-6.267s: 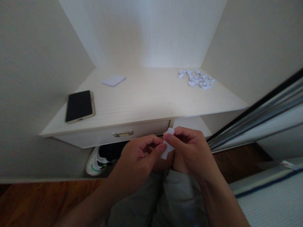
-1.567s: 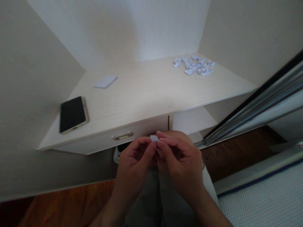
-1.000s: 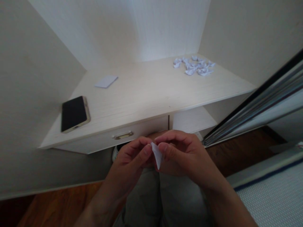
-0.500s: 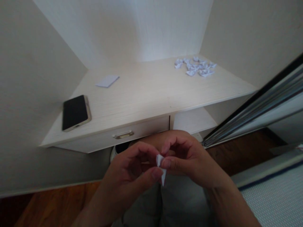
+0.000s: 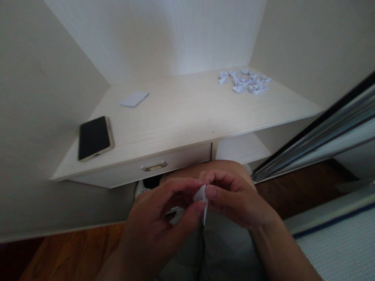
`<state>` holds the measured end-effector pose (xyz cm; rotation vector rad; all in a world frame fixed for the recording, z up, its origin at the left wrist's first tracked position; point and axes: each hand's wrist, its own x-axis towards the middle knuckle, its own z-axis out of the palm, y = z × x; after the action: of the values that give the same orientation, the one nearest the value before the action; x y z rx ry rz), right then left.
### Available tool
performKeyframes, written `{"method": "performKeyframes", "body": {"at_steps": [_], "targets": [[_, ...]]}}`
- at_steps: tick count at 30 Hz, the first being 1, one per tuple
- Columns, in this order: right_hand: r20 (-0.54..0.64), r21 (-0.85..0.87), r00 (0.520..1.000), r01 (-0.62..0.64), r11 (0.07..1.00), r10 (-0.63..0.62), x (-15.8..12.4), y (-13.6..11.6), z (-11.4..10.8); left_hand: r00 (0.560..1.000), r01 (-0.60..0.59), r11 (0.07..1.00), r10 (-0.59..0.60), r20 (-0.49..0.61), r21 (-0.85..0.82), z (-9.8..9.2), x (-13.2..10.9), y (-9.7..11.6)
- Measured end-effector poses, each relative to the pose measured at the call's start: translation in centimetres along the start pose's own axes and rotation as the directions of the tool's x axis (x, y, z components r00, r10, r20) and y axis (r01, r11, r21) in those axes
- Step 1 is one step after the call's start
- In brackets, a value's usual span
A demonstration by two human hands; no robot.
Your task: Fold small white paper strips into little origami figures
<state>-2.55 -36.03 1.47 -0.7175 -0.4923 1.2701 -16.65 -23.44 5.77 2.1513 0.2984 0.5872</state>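
Note:
A small folded white paper (image 5: 200, 195) is pinched between both hands above my lap. My left hand (image 5: 166, 214) grips its left side with thumb and index finger. On its upper right side, the thumb and fingers of my right hand (image 5: 234, 197) press it. The paper's lower tip points down below the fingertips. Several small folded white paper pieces (image 5: 249, 82) lie in a loose group at the desk's back right. A flat white paper (image 5: 135, 99) rests at the back left of the desk (image 5: 175, 113).
A dark-screened phone (image 5: 95, 137) lies at the desk's left front edge. Below are a drawer with a metal handle (image 5: 154, 166) and an open shelf (image 5: 240, 147). At the right stand a dark-edged sliding door frame (image 5: 316, 125) and a white textured surface (image 5: 340, 242).
My fingers have shifted on the paper, and its upper part now shows as a wider, pointed flap. The right hand's fingers have closed in nearer to the left fingertips.

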Motion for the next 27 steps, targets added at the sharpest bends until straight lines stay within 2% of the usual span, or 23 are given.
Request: {"method": "performKeyframes", "body": {"at_steps": [5, 9, 13, 21, 25, 27], "targets": [[-0.046, -0.095, 0.997, 0.051, 0.994, -0.056, 0.2, -0.3, 0.1, 0.993, -0.119, 0.971, 0.12, 0.009, 0.207, -0.2, 0.4, 0.3], [-0.067, -0.273, 0.985, 0.138, 0.952, -0.162, 0.2, -0.9, 0.5, 0.986, -0.163, 0.95, 0.163, 0.022, 0.268, -0.2, 0.2, 0.4], [-0.083, -0.398, 0.971, 0.172, 0.901, -0.222, 0.0, -1.7, 1.0, 0.982, -0.181, 0.943, 0.19, -0.006, 0.279, 0.0, 0.3, 0.4], [-0.134, -0.54, 0.967, 0.112, 0.834, -0.217, -1.3, -2.2, 1.2, 0.986, -0.141, 0.936, 0.161, -0.036, 0.322, 0.0, 0.4, 0.6], [-0.142, -0.584, 0.958, 0.122, 0.802, -0.249, -1.6, -2.6, 1.2, 0.987, -0.138, 0.95, 0.155, -0.04, 0.279, 0.0, 0.4, 1.0], [-0.139, -0.597, 0.957, 0.123, 0.793, -0.253, -1.7, -2.8, 1.1, 0.991, -0.111, 0.972, 0.123, -0.046, 0.206, 0.1, 0.3, 1.2]]}}
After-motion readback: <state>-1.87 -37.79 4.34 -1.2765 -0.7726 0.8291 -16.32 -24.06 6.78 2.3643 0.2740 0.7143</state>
